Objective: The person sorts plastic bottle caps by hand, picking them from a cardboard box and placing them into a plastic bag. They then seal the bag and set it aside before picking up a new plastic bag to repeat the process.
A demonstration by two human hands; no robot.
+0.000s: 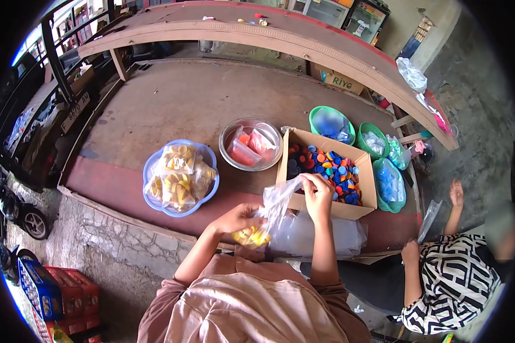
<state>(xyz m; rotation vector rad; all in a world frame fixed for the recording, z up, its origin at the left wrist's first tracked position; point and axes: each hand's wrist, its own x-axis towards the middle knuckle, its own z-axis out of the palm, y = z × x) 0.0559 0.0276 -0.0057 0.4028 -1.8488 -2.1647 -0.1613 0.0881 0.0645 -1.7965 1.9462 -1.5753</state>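
Note:
A clear plastic bag (pixel 277 203) hangs between my hands, with yellow pieces (pixel 251 236) in its bottom. My left hand (pixel 238 220) is closed on the bag's side, just above the pieces. The fingers of my right hand (pixel 318 193) pinch the bag's top edge, over the near side of a cardboard box (pixel 326 210) of colourful caps (pixel 340 174). Flat clear plastic bags (pixel 332 235) lie at the platform's front edge. A blue basin (pixel 184 210) to the left holds filled bags of yellowish pieces (pixel 177 186). Behind, a metal bowl (pixel 254 167) holds bags with red contents (pixel 249 150).
Green baskets (pixel 355 127) with bagged items stand right of the box on the wooden platform (pixel 177 86). A person in a patterned top (pixel 455 280) sits at the right, near a clear bag (pixel 430 220). A long bench (pixel 257 31) crosses the back. Crates (pixel 71 291) stand lower left.

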